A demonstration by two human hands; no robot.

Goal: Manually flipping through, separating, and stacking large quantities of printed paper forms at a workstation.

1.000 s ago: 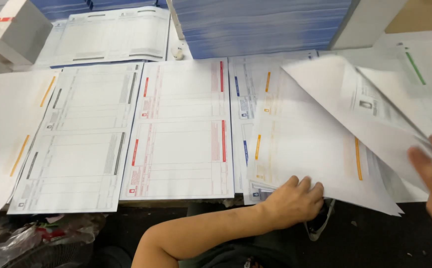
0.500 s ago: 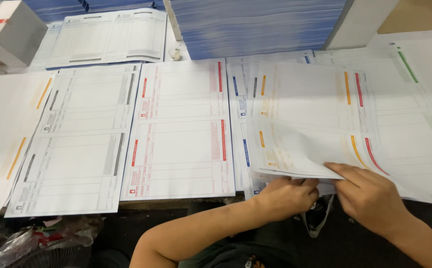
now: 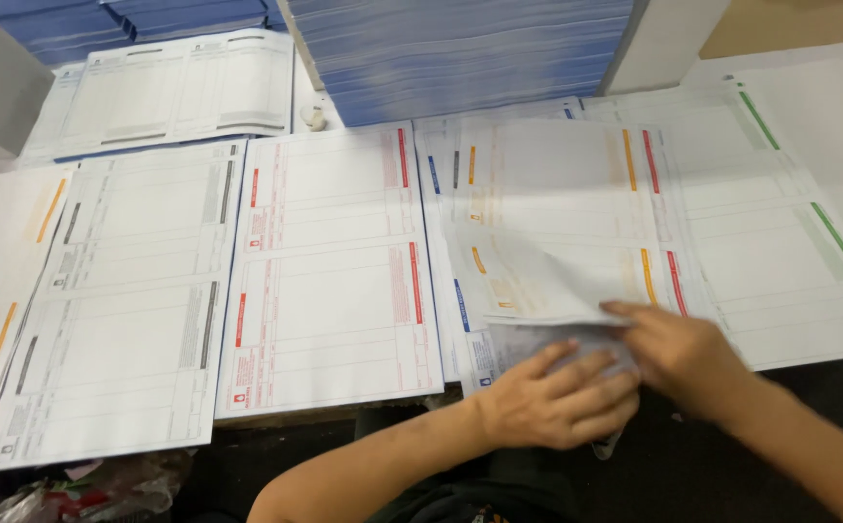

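White printed paper sheets with orange bars (image 3: 537, 281) lie at five o'clock on the worktop (image 3: 363, 412), left hand (image 3: 557, 397) flat on them, right hand (image 3: 678, 353) pinching their lifted edge.

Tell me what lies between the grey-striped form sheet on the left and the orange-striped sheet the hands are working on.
In the head view, the red-striped form sheet lies flat between the grey-striped sheet and the orange-striped sheet, where the left hand and right hand meet.
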